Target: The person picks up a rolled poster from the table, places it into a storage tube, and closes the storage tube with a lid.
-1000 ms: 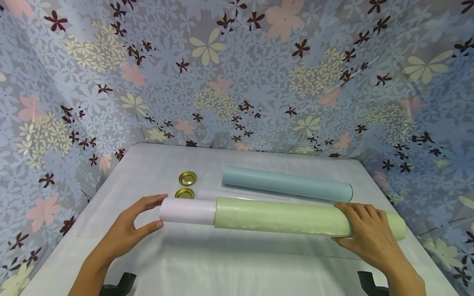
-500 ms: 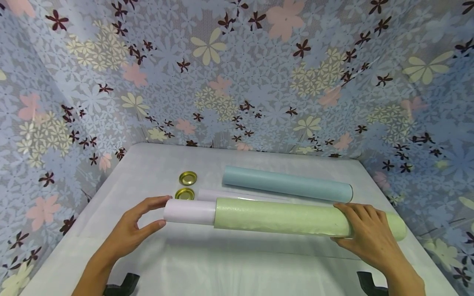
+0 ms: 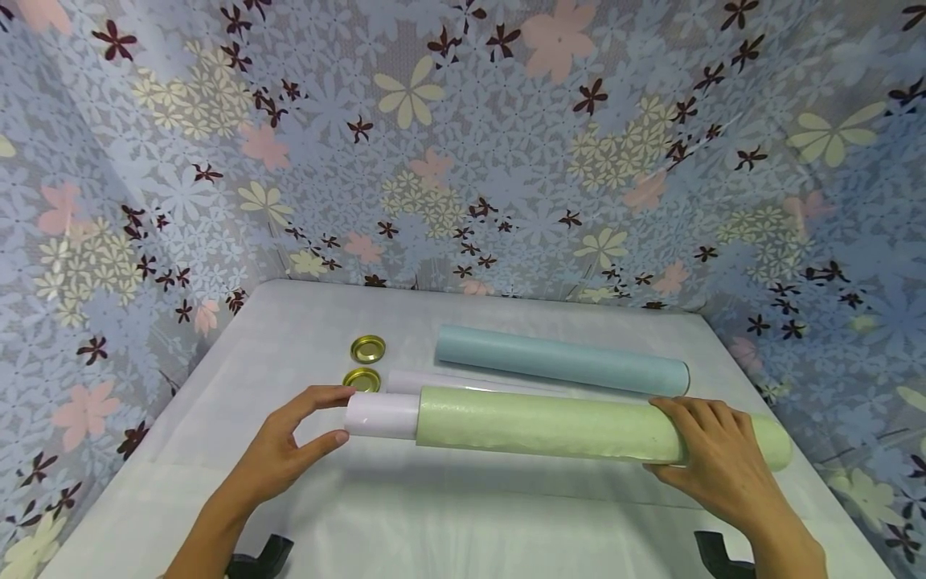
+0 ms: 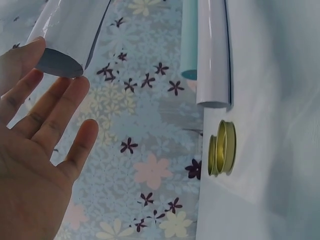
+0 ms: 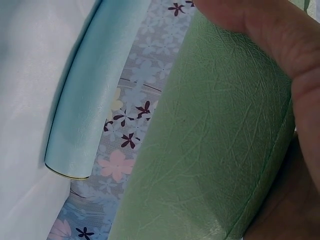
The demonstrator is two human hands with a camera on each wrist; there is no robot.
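Note:
My right hand (image 3: 712, 458) grips a light green tube (image 3: 550, 422) near its right end, with the thumb below and fingers over the top. The tube lies sideways above the table. A rolled white sheet (image 3: 383, 415) sticks out of its left end. The fingertips and thumb of my left hand (image 3: 289, 442) touch the rim of that roll's outer end, fingers spread. In the left wrist view, the white roll (image 4: 70, 30) shows a dark hollow end and a loose long edge. The green tube (image 5: 200, 125) fills much of the right wrist view, its surface creased.
Behind lies a light blue tube (image 3: 557, 358). A second white roll (image 3: 463, 382) is partly hidden by the green tube. Two gold round lids (image 3: 367, 349) (image 4: 226, 147) sit to the left on the white table (image 3: 304, 310). Flowered cloth (image 3: 463, 145) hangs at the back and sides.
My left hand has moved right, and the white roll has slid further into the green tube, so less of it shows. The right hand has stayed nearly still.

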